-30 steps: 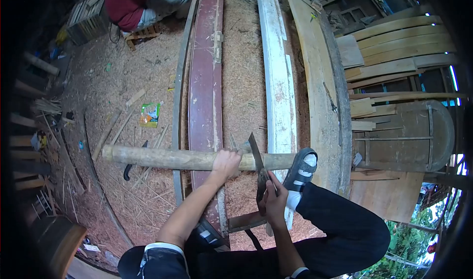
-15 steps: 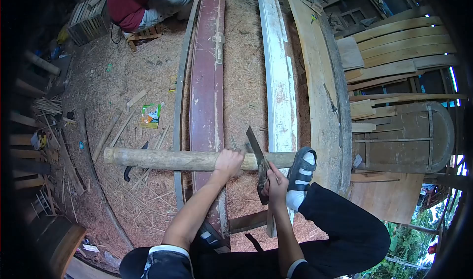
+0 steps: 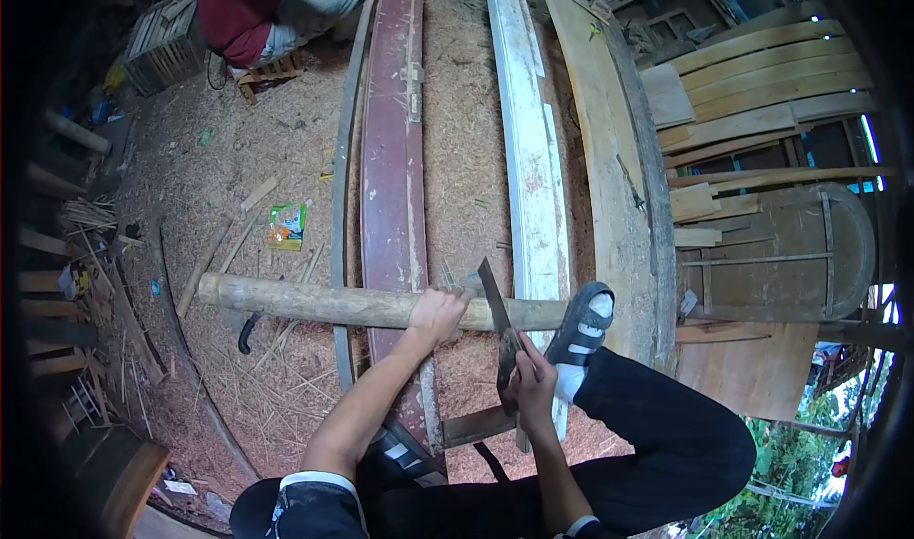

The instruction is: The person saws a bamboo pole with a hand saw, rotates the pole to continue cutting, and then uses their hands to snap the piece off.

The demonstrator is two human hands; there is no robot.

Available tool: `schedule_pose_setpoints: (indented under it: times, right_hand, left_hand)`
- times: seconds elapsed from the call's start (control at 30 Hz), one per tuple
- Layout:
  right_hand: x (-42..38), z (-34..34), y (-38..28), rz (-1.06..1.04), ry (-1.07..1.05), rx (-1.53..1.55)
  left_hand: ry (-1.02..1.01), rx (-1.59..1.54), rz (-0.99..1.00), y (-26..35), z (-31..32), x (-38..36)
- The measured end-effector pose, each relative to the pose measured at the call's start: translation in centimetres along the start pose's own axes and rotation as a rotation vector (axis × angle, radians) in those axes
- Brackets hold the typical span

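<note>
A round wooden pole lies crosswise over the long boards. My left hand is closed over its middle, fingers curled around the far side, where a thin strip sticks out beyond the knuckles. In my right hand is the handle of a handsaw. Its blade crosses the pole just right of my left hand, the tip pointing away from me. My sandalled right foot presses on the pole's right end.
Beneath the pole run a maroon board and a white-painted beam. Right of them lies a pale plank. A dark curved handle pokes out below the pole. At upper left a person in a maroon shirt sits low.
The saw has slid a little toward me across the pole. My left hand and foot keep their places on the pole; the whole view has shifted slightly.
</note>
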State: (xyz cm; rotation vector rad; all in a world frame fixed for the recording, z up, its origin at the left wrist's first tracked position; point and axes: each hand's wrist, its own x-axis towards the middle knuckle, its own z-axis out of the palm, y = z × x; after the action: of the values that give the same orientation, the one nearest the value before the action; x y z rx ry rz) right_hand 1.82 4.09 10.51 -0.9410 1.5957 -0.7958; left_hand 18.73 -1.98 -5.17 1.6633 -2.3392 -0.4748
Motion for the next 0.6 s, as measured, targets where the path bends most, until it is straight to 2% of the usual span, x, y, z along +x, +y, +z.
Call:
schedule_pose_setpoints:
  times: [0.07, 0.17, 0.2, 0.27, 0.33, 0.4, 0.43, 0.47, 0.53, 0.6]
  right_hand:
    - [1.3, 0.0, 0.0, -0.032, 0.021, -0.036]
    - [2.3, 1.4, -4.6, 0.183, -0.002, 0.138]
    - [2.1, 1.0, -4.2, 0.178, 0.003, 0.146]
    - [1.1, 0.1, -2.0, -0.036, -0.048, -0.114]
    - [0.9, 0.7, -1.8, -0.027, -0.042, -0.094]
    - [1.3, 1.4, -1.1, -0.081, 0.06, -0.076]
    - [2.5, 1.5, -0.9, -0.123, 0.038, -0.232]
    - [2.9, 1.1, -0.2, -0.117, 0.04, -0.235]
    - [4.8, 1.3, 0.3, 0.045, -0.021, -0.045]
    - [3.8, 0.5, 1.3, 0.03, -0.05, -0.076]
  left_hand:
    - [-0.163, -0.094, -0.049, 0.2, -2.1, 0.8]
    - [-0.228, -0.052, -0.044, 0.1, -2.7, 1.2]
    - [-0.226, -0.047, -0.036, 0.1, -2.9, 1.2]
    - [-0.186, -0.08, -0.028, 0.2, -2.9, 1.0]
    - [-0.127, -0.072, -0.039, 0.6, -2.9, 1.0]
    - [-0.091, -0.062, -0.037, 0.4, -2.6, 0.8]
    - [-0.148, -0.091, -0.06, 0.3, -2.5, 0.9]
    - [-0.193, -0.116, -0.085, 0.4, -2.9, 1.2]
    - [-0.176, -0.049, -0.06, -0.4, -2.3, 1.4]
    - [-0.087, -0.044, -0.028, 0.1, -1.4, 1.0]
